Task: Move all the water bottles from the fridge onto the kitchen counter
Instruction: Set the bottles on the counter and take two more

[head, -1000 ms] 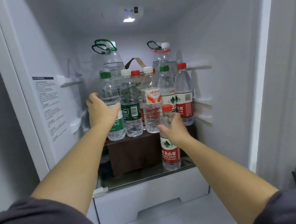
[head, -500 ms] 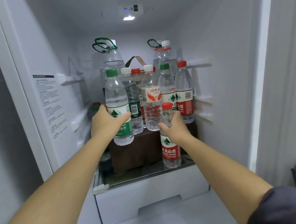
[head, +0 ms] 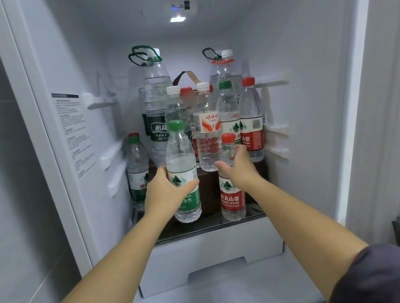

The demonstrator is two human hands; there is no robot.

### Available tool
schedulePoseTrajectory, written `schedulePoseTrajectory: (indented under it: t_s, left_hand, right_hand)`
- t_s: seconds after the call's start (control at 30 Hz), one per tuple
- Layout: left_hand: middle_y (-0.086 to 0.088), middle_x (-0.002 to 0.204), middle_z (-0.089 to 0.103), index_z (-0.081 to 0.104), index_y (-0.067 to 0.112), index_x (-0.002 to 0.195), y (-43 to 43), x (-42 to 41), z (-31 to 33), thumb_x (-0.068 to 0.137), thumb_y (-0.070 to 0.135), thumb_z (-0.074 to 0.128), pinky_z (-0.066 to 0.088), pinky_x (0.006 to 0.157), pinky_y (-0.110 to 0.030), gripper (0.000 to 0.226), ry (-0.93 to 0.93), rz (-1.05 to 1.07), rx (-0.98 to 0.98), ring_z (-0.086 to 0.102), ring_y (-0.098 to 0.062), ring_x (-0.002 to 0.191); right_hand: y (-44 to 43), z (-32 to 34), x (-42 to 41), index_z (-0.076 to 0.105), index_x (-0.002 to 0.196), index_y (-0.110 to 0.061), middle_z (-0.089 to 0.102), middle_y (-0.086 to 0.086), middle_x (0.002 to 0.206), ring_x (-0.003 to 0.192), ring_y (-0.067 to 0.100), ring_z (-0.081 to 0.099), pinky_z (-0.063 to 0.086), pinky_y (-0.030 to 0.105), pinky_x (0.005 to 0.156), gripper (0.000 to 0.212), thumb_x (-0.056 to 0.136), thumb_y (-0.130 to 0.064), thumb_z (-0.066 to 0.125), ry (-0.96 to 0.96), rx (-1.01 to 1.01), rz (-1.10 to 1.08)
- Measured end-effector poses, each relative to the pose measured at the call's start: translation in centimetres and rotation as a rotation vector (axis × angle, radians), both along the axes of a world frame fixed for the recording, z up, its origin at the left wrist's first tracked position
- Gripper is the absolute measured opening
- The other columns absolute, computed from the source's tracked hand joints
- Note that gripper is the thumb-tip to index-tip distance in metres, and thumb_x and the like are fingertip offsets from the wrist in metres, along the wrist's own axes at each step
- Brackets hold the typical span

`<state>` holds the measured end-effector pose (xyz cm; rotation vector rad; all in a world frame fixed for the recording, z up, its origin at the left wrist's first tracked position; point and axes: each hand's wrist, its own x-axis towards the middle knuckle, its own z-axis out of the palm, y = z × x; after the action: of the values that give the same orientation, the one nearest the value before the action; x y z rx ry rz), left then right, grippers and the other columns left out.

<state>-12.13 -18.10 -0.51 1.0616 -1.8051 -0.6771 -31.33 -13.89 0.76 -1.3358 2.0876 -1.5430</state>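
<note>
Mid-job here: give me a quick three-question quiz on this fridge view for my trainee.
1. True or false: the left hand holds a green-capped bottle clear of the brown box.
2. The bottle under the right hand has which cap colour? A) white B) red C) blue
3. Where does the red-capped bottle stand?

Key:
1. True.
2. B.
3. On the glass shelf, in front of the box.

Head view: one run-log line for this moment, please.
left hand: holding green-cap bottle, lifted | right hand: gripping red-cap bottle on glass shelf | other bottles in fridge
</note>
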Motion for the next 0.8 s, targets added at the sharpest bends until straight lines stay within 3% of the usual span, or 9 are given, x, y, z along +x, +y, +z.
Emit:
schedulePoseTrajectory:
  t_s: [0.33, 0.63, 0.8]
  left_hand:
    - [0.009, 0.099, 0.066, 0.051, 0.028, 0.103, -0.1, -0.4, -3.7, 0.061, 0.054, 0.082, 0.057, 0.077, -0.045, 0.058, -0.051, 0.087, 0.041, 0.064, -0.016, 0.092]
    - [0.008, 0.103, 0.065, 0.046, 0.033, 0.103, -0.6, -0.8, -4.9, 0.059, 0.061, 0.079, 0.057, 0.077, -0.044, 0.061, -0.027, 0.103, 0.057, 0.064, -0.017, 0.093]
    - [0.001, 0.116, 0.061, 0.043, 0.022, 0.119, -1.0, -1.2, -5.3, 0.063, 0.043, 0.086, 0.052, 0.08, -0.034, 0.073, 0.089, 0.05, 0.123, 0.058, -0.015, 0.098]
  right_hand:
    - [-0.2, -0.4, -0.3, 0.03, 0.138, -0.019, 0.046, 0.001, 0.136, 0.118, 0.019, 0.048, 0.043, 0.041, 0.1, 0.063, 0.09, -0.036, 0.067, -0.004, -0.036, 0.016]
    - [-0.6, -1.9, -0.6, 0.029, 0.143, -0.021, 0.045, 0.0, 0.141, 0.128, 0.019, 0.046, 0.04, 0.034, 0.101, 0.074, 0.086, -0.031, 0.074, -0.1, -0.139, 0.067]
    - [-0.3, -5.4, -0.2, 0.046, 0.129, -0.025, 0.055, -0.001, 0.126, 0.117, 0.018, 0.055, 0.047, 0.036, 0.098, 0.071, 0.068, -0.024, 0.084, -0.145, -0.193, -0.043]
